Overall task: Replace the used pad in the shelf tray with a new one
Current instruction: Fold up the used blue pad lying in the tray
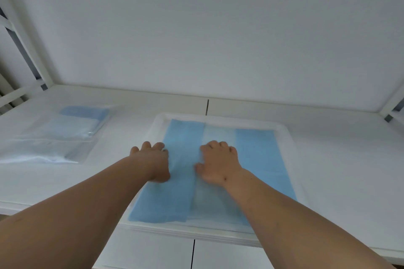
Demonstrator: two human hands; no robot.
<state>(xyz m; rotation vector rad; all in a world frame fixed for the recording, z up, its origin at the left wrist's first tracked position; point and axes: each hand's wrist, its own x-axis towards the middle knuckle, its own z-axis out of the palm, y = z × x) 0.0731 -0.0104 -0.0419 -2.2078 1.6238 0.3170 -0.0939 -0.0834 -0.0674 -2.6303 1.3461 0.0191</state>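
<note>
A white tray lies on the shelf in front of me. Inside it is a blue pad, partly unfolded, with blue flaps at left and right and a paler white strip down the middle. My left hand rests at the pad's left edge, fingers curled over it near the tray's left rim. My right hand presses on the pale middle strip with fingers bent. Whether either hand pinches the pad is unclear.
A clear plastic bag with folded blue pads inside lies on the white shelf to the left. White frame posts stand at the far left and far right. The white back wall is close behind the tray.
</note>
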